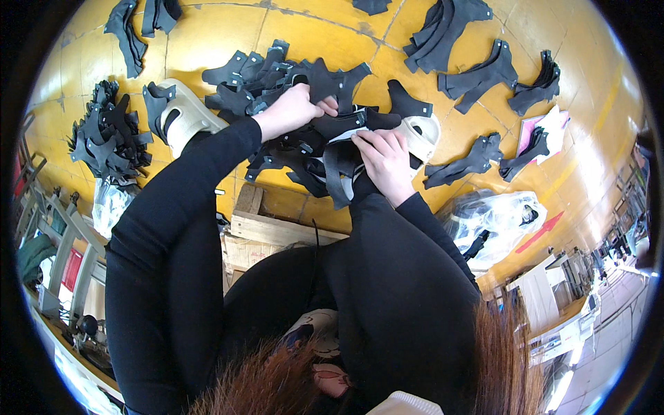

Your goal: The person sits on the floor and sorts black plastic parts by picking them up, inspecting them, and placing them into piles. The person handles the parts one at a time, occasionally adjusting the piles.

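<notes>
My right hand is closed on a small stack of black cut fabric pieces, thumb and fingers pinching the pale edge near the top. Part of the stack hangs down between my legs. To its left, my left hand reaches over the pieces with bent fingers. Its fingertips are blurred, so whether they grip anything is unclear. Just beyond my hands, a heap of similar black pieces with small pale tags lies on the yellow floor.
My beige clogs flank the heap. More black pieces lie in a pile at left and in bundles at right. A clear plastic bag sits near my right knee. A wooden crate is between my legs.
</notes>
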`<state>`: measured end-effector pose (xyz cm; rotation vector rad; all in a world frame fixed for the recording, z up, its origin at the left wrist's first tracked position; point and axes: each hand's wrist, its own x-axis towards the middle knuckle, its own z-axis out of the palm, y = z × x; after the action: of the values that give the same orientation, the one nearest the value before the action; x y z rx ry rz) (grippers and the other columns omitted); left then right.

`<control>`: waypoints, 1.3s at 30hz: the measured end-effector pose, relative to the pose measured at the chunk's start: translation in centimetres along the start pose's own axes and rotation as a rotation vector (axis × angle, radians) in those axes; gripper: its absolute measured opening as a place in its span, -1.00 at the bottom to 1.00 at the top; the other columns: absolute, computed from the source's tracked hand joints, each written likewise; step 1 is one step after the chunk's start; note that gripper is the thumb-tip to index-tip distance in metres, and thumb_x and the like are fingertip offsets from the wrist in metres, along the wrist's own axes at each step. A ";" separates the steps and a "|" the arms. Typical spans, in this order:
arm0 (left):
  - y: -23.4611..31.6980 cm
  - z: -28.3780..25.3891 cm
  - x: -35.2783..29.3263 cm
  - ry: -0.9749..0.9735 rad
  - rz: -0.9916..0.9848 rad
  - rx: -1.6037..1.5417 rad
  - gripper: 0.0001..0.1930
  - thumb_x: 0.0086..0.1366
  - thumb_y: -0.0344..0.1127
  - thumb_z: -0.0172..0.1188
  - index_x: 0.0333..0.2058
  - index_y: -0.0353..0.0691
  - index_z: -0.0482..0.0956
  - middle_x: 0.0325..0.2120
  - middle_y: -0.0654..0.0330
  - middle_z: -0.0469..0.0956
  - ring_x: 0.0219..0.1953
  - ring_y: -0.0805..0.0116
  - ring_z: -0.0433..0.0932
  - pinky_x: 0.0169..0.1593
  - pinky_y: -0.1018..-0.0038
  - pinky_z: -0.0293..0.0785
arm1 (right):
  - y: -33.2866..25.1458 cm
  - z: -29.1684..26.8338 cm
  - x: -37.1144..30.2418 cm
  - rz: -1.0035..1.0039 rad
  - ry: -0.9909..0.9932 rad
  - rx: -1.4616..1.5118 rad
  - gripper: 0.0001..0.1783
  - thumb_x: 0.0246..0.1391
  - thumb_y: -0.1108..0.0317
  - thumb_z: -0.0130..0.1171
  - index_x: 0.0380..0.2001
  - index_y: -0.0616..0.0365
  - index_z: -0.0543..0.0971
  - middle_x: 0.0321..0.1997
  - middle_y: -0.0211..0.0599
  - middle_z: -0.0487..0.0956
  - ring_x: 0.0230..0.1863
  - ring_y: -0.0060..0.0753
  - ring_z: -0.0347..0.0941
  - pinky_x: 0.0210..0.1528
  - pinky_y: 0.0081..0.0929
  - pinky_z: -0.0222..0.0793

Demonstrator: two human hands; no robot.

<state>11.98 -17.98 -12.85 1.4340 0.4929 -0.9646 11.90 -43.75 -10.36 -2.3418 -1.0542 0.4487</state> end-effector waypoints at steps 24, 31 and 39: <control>-1.0 0.8 -0.4 -0.004 0.173 0.285 -0.56 0.19 -0.09 0.33 -0.09 -0.31 0.58 -0.24 -0.07 0.66 -0.14 0.02 0.63 0.02 0.31 0.47 | 0.0 -0.1 0.4 0.055 -0.028 0.066 -0.58 0.02 0.43 0.22 0.01 -0.04 0.59 0.05 -0.32 0.51 0.03 -0.20 0.45 0.08 -0.25 0.31; 0.1 0.0 -0.2 -0.125 0.011 0.234 -0.52 0.14 -0.08 0.36 -0.10 -0.36 0.58 -0.23 -0.08 0.66 -0.12 0.05 0.63 0.02 0.30 0.47 | 0.2 0.2 0.2 0.108 -0.015 0.078 -0.61 0.01 0.42 0.22 -0.02 0.00 0.58 0.06 -0.32 0.51 0.06 -0.22 0.44 0.12 -0.25 0.29; 0.7 -0.8 0.0 -0.157 -0.086 0.246 -0.53 0.12 -0.16 0.30 -0.13 -0.47 0.56 -0.27 -0.17 0.63 -0.15 0.01 0.60 0.01 0.27 0.46 | 0.5 0.4 0.1 0.128 -0.029 0.079 -0.60 0.02 0.41 0.22 -0.01 0.04 0.59 0.02 -0.32 0.52 0.01 -0.23 0.45 0.05 -0.28 0.32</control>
<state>12.70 -17.34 -12.57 1.5504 0.3301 -1.2299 12.05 -43.78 -10.98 -2.3474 -0.8862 0.5641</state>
